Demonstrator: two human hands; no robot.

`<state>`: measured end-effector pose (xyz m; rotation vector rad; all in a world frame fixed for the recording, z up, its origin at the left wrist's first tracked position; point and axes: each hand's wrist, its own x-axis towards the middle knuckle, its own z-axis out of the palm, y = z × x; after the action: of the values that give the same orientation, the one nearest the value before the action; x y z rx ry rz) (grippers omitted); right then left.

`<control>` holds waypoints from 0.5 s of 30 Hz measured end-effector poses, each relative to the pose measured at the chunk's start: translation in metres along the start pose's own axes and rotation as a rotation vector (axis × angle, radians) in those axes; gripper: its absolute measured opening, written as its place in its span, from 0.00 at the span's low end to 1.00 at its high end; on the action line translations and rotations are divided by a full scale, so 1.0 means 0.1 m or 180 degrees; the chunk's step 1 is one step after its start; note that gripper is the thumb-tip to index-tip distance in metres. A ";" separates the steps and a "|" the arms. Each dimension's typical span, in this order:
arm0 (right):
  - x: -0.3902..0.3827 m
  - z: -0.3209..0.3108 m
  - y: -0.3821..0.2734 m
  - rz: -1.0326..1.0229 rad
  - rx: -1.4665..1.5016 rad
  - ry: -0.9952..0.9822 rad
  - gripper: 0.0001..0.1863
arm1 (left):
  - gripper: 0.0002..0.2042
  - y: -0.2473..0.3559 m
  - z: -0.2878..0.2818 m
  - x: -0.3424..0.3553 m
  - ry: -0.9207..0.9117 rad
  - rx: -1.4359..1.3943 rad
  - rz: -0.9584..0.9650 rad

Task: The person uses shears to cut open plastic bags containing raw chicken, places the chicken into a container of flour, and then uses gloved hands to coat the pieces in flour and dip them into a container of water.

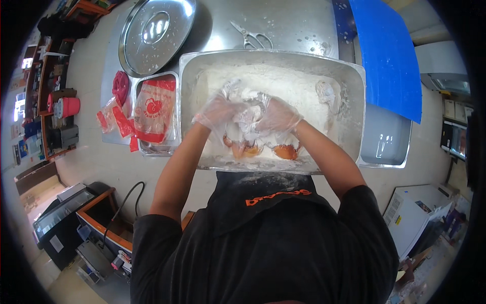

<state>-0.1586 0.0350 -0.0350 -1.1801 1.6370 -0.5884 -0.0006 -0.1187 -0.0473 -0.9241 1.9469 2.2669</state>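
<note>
A deep rectangular metal pan (360,96) holds a bed of white flour (283,76). Both hands wear clear plastic gloves and are down in it. Between them is a flour-coated piece of meat (247,119), likely chicken, with my left hand (221,110) closed on its left side. My right hand (276,114) grips the same floured lump from the right, its fingertips partly hidden by flour. Just below the hands lie orange-brown, partly floured meat pieces (286,151). Another white-coated piece (326,93) rests apart at the pan's right side.
Left of the pan is a metal tray (178,83) with a red-and-clear plastic bag (154,109). A round metal lid (158,35) and scissors (251,38) lie behind. On the right, a blue sheet (390,61) partly covers a metal basin of liquid (387,137).
</note>
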 end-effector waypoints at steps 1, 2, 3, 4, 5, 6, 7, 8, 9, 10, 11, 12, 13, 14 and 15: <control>-0.06 -0.06 -0.11 0.0198 0.0209 -0.0118 0.39 | 0.28 -0.01 -0.06 0.03 0.0078 -0.0176 -0.0165; -0.09 -0.05 -0.08 -0.0003 -0.0073 -0.0042 0.35 | 0.27 -0.02 -0.13 0.06 0.0156 -0.0352 -0.0329; -0.14 -0.09 -0.03 -0.0203 -0.0367 0.0047 0.32 | 0.27 -0.06 -0.22 0.10 0.0167 -0.0267 -0.0287; -0.16 -0.14 -0.04 -0.0384 -0.0446 0.0047 0.29 | 0.26 -0.11 -0.32 0.13 0.0194 -0.0181 -0.0230; -0.18 -0.18 -0.05 -0.0567 -0.0521 0.0044 0.26 | 0.26 -0.17 -0.39 0.15 0.0222 -0.0095 -0.0172; -0.24 -0.22 -0.10 -0.0690 -0.0349 -0.0051 0.23 | 0.25 -0.09 -0.36 0.12 0.0290 -0.0469 -0.0317; -0.32 -0.20 -0.13 -0.0795 -0.0158 -0.0150 0.20 | 0.25 0.10 -0.26 0.04 0.0349 -0.0847 -0.0484; -0.36 -0.08 -0.16 -0.0854 -0.0689 0.0070 0.20 | 0.24 0.20 -0.17 -0.02 0.0413 -0.1221 -0.0632; -0.36 0.07 -0.21 -0.0937 -0.1247 0.0308 0.19 | 0.25 0.17 -0.08 -0.02 0.0335 0.0057 0.0235; -0.36 0.19 -0.23 -0.1008 -0.1797 0.0552 0.18 | 0.25 0.17 0.02 -0.02 0.0243 0.1342 0.1087; -0.37 0.26 -0.20 -0.1000 -0.1483 0.0477 0.17 | 0.26 0.18 0.05 -0.07 0.0160 0.2171 0.1134; -0.39 0.33 -0.15 -0.0982 -0.1148 0.0402 0.16 | 0.28 0.23 0.11 -0.14 0.0070 0.2993 0.1219; -0.39 0.36 -0.11 -0.0969 -0.0809 0.0330 0.15 | 0.30 0.45 0.17 -0.27 -0.0001 0.3333 0.0492; -0.42 0.31 -0.13 -0.1116 -0.0784 0.0503 0.14 | 0.32 0.55 0.20 -0.35 -0.0053 0.3621 -0.0264; -0.50 0.18 -0.25 -0.1275 -0.0765 0.0649 0.14 | 0.35 0.37 0.15 -0.34 0.0067 0.3814 0.0109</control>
<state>-0.1301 0.0724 -0.0004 -1.6934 1.6843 -0.8000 0.0071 -0.1011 0.0012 -0.6798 2.6578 0.7011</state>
